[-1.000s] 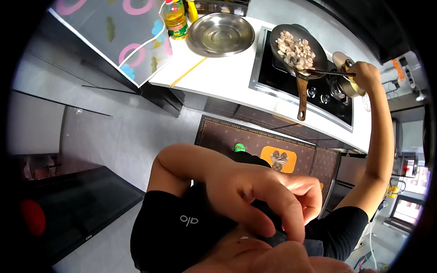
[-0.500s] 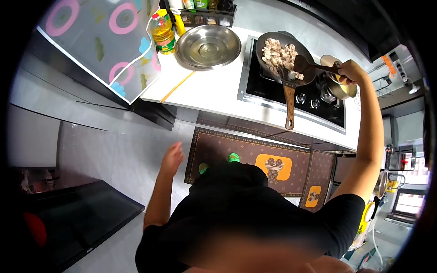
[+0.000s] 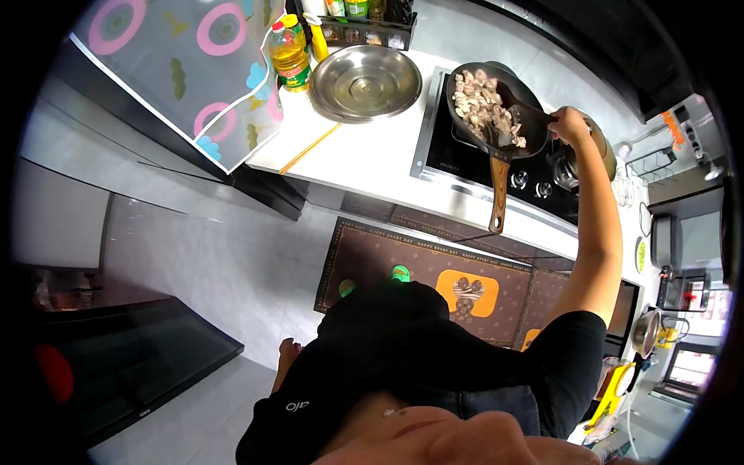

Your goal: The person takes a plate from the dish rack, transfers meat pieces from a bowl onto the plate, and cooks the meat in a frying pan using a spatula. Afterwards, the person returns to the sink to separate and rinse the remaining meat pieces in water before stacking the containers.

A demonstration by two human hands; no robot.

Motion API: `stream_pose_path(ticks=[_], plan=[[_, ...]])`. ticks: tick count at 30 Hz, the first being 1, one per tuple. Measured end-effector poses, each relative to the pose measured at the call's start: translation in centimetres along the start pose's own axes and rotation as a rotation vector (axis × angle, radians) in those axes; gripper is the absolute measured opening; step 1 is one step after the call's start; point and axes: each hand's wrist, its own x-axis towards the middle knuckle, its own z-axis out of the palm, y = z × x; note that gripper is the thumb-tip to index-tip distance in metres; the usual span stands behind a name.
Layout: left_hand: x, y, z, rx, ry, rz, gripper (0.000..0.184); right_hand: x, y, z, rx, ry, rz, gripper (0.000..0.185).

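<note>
My right hand point(image 3: 570, 125) is closed round the handle of a dark spatula point(image 3: 525, 105), whose blade is in the frying pan point(image 3: 535, 132) beside pieces of pale brown meat point(image 3: 482, 101). The pan rests on the black gas stove point(image 3: 457, 159), its wooden handle point(image 3: 498, 194) pointing toward my body. Low at my side, away from the counter, hangs my left hand point(image 3: 289, 350); it is small and partly hidden, so its finger shape is unclear.
On the white counter point(image 3: 310, 143) are a steel basin point(image 3: 366, 83), an oil bottle point(image 3: 289, 58), yellow chopsticks point(image 3: 310, 148) and a spice rack point(image 3: 372, 35). A pot point(image 3: 601, 147) stands behind my right wrist. A patterned mat point(image 3: 418, 256) lies on the floor.
My left hand has dropped from near my face to my side. My right hand has moved left, closer to the pan, with the spatula reaching farther into it.
</note>
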Motion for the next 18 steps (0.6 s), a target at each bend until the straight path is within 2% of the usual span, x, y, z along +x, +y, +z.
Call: stream_pose_path(ticks=[1, 2, 4, 6, 9, 11, 13, 14, 17, 18], plan=[[0.0, 0.4, 0.6, 0.015, -0.019, 0.046, 0.008, -0.6, -0.9, 0.0, -0.133, 0.021, -0.091, 0.025], [0.2, 1.1, 1.4, 0.027, -0.038, 0.092, 0.008, -1.8, -1.7, 0.3, -0.313, 0.145, -0.132, 0.032], [0.3, 2.6, 3.5, 0.026, -0.055, 0.139, 0.008, -4.0, -3.4, -0.4, -0.444, 0.108, -0.185, 0.033], [0.8, 4.2, 5.7, 0.012, -0.018, 0.067, 0.009, -6.6, -5.7, -2.1, -0.586, 0.055, -0.181, 0.032], [1.4, 6.4, 8.8, 0.022, -0.059, 0.025, 0.011, -8.6, -6.2, -4.8, -0.65, 0.015, -0.196, 0.028], [1.7, 7.2, 10.2, 0.045, -0.098, 0.029, 0.014, -9.5, -6.2, -7.1, -0.673, 0.082, -0.229, 0.025], [1.6, 7.3, 11.4, 0.068, -0.107, 0.026, 0.017, -12.1, -9.9, -10.5, -0.743, 0.006, -0.147, 0.024], [1.7, 7.2, 11.6, 0.079, -0.113, 0.033, 0.017, -12.1, -9.2, -11.1, -0.669, 0.046, -0.244, 0.026], [2.5, 6.4, 11.5, 0.098, -0.125, 0.033, 0.015, -11.5, -11.2, -11.7, -0.374, -0.213, -0.147, 0.027], [2.4, 6.4, 11.4, 0.099, -0.102, -0.007, 0.012, -10.4, -11.0, -10.7, -0.353, -0.231, -0.142, 0.027]])
